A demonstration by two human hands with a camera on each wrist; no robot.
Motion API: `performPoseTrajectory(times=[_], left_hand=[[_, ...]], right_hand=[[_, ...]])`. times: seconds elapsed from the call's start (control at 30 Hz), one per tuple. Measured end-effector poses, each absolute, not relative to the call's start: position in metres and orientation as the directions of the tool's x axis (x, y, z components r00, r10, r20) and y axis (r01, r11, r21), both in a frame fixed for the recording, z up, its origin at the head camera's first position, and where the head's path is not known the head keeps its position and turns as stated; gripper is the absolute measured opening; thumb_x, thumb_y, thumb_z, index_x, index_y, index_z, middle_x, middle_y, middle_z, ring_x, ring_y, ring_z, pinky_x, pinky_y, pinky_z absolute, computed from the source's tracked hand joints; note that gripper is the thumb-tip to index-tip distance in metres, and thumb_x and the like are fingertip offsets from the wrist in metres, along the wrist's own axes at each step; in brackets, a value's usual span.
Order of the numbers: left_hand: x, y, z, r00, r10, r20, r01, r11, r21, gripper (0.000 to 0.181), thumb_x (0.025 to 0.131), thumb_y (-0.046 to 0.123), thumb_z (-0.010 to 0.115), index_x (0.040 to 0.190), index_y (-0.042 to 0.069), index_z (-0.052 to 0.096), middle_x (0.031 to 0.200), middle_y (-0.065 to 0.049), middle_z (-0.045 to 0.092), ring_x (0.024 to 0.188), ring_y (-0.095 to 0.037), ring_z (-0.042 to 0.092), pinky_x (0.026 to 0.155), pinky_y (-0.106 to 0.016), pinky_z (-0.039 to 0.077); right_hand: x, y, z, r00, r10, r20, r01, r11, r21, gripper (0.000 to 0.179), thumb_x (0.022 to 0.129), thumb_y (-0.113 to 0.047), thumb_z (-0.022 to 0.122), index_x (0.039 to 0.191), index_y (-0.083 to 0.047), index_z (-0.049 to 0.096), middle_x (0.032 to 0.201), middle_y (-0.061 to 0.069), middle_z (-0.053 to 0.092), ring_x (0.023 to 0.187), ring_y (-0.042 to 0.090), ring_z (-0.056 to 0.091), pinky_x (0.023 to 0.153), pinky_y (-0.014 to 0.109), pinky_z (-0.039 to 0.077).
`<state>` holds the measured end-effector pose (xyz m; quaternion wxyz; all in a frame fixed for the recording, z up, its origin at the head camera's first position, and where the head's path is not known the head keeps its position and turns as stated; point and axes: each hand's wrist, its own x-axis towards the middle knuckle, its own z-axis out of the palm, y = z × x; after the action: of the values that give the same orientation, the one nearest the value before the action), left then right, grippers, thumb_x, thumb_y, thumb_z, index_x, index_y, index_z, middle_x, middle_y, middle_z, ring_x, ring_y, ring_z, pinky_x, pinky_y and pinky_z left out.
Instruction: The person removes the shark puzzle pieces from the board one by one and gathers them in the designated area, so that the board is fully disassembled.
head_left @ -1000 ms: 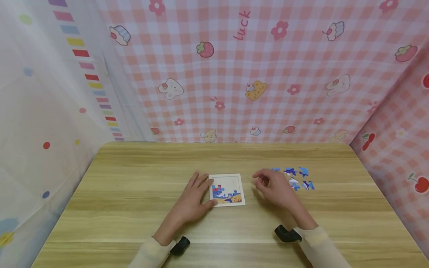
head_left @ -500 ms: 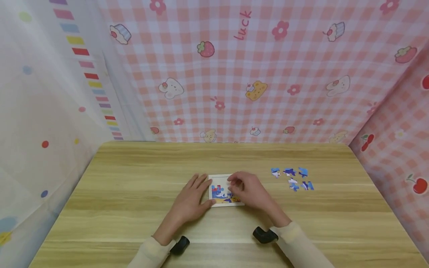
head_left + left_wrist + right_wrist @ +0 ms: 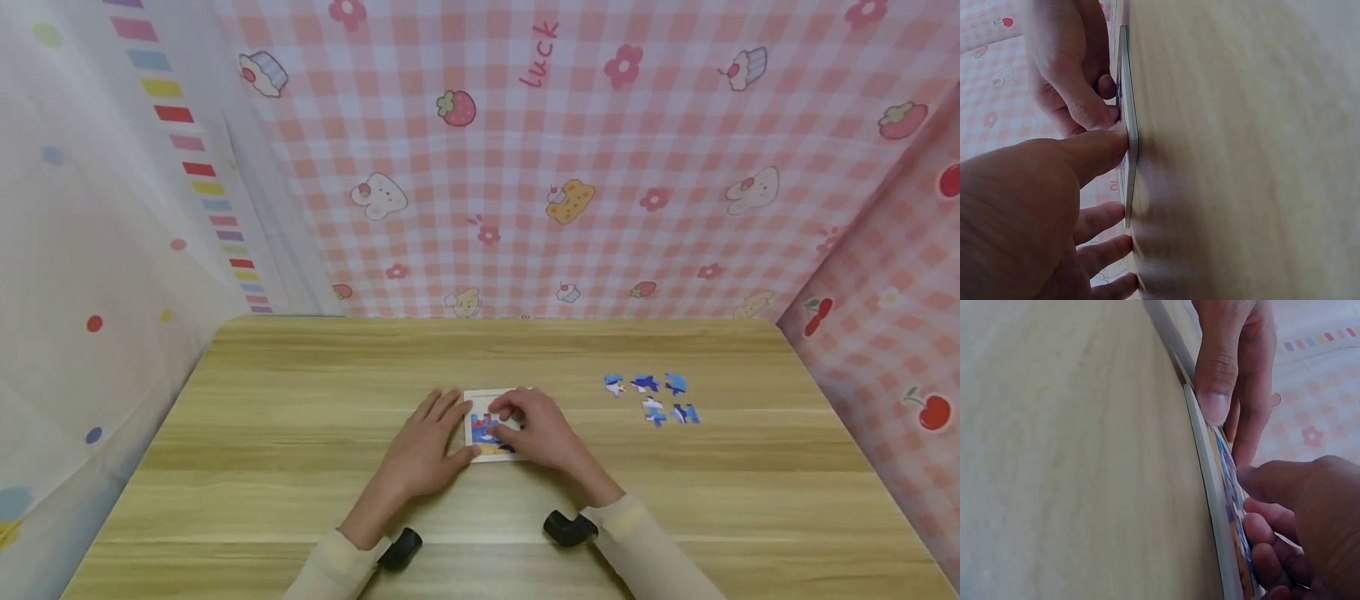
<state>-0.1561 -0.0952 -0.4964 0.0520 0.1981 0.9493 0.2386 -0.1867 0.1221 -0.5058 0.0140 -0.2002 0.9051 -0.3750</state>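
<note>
A small jigsaw board with a white frame lies flat on the table, partly filled with blue, red and yellow pieces along its near and left parts. My left hand is spread at its left side, the thumb on the near corner and the fingertips at the left edge. Over the board, my right hand has thumb and fingers bent together, pinching a puzzle piece that the fingers mostly hide. In the right wrist view the right thumb is right at the printed surface. The right hand covers the board's right part.
Several loose blue and white puzzle pieces lie on the wooden table to the right of the board. A pink checked cloth hangs behind the table's far edge. Black camera mounts sit on both wrists.
My right hand has moved left from beside the loose pieces to over the board, its fingers still bent together. The left hand has stayed at the board's left edge.
</note>
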Motion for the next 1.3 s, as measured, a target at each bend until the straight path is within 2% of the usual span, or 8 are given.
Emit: performPoseTrajectory(times=[0.2, 0.67, 1.0, 1.23, 1.3], left_hand=[[-0.157, -0.094, -0.498, -0.915, 0.404, 0.005, 0.358, 0.807, 0.470, 0.066, 0.097, 0.041, 0.067, 0.152, 0.009, 0.048, 0.164, -0.014, 0.038, 0.156, -0.042, 0.025, 0.127, -0.056, 0.026], [-0.159, -0.094, -0.500, -0.916, 0.400, 0.005, 0.357, 0.812, 0.461, 0.066, 0.097, 0.042, 0.067, 0.152, 0.010, 0.049, 0.164, -0.014, 0.038, 0.156, -0.042, 0.025, 0.127, -0.055, 0.025], [-0.157, -0.095, -0.498, -0.918, 0.397, -0.011, 0.347, 0.815, 0.464, 0.066, 0.097, 0.040, 0.068, 0.152, 0.009, 0.049, 0.164, -0.015, 0.038, 0.155, -0.043, 0.025, 0.127, -0.055, 0.025], [-0.156, -0.095, -0.496, -0.918, 0.396, -0.017, 0.344, 0.817, 0.463, 0.066, 0.098, 0.041, 0.067, 0.153, 0.010, 0.048, 0.165, -0.014, 0.037, 0.156, -0.042, 0.024, 0.128, -0.055, 0.024], [-0.156, -0.095, -0.496, -0.918, 0.396, -0.021, 0.342, 0.818, 0.463, 0.066, 0.098, 0.042, 0.067, 0.153, 0.011, 0.048, 0.166, -0.014, 0.036, 0.156, -0.042, 0.023, 0.128, -0.054, 0.024]], right_hand=[[-0.186, 0.122, -0.507, -0.920, -0.364, 0.144, -0.356, 0.629, -0.691, 0.013, 0.088, -0.021, 0.080, 0.100, -0.016, 0.076, 0.085, -0.004, 0.066, 0.081, 0.012, 0.053, 0.076, 0.026, 0.042], [-0.179, 0.116, -0.506, -0.954, -0.273, 0.127, -0.281, 0.651, -0.705, 0.015, 0.088, -0.019, 0.081, 0.101, -0.019, 0.073, 0.088, -0.008, 0.069, 0.083, 0.010, 0.054, 0.076, 0.026, 0.045], [-0.176, 0.112, -0.503, -0.962, -0.250, 0.113, -0.248, 0.615, -0.749, 0.012, 0.090, -0.011, 0.079, 0.096, -0.020, 0.073, 0.080, -0.008, 0.064, 0.075, 0.007, 0.054, 0.067, 0.022, 0.046], [-0.176, 0.122, -0.495, -0.946, -0.297, 0.131, -0.289, 0.587, -0.757, 0.003, 0.093, -0.019, 0.076, 0.095, -0.018, 0.075, 0.078, -0.007, 0.063, 0.071, 0.009, 0.054, 0.063, 0.022, 0.046], [-0.176, 0.126, -0.493, -0.946, -0.300, 0.120, -0.282, 0.588, -0.758, 0.005, 0.094, -0.022, 0.075, 0.096, -0.018, 0.075, 0.078, -0.007, 0.063, 0.071, 0.009, 0.054, 0.062, 0.022, 0.046]])
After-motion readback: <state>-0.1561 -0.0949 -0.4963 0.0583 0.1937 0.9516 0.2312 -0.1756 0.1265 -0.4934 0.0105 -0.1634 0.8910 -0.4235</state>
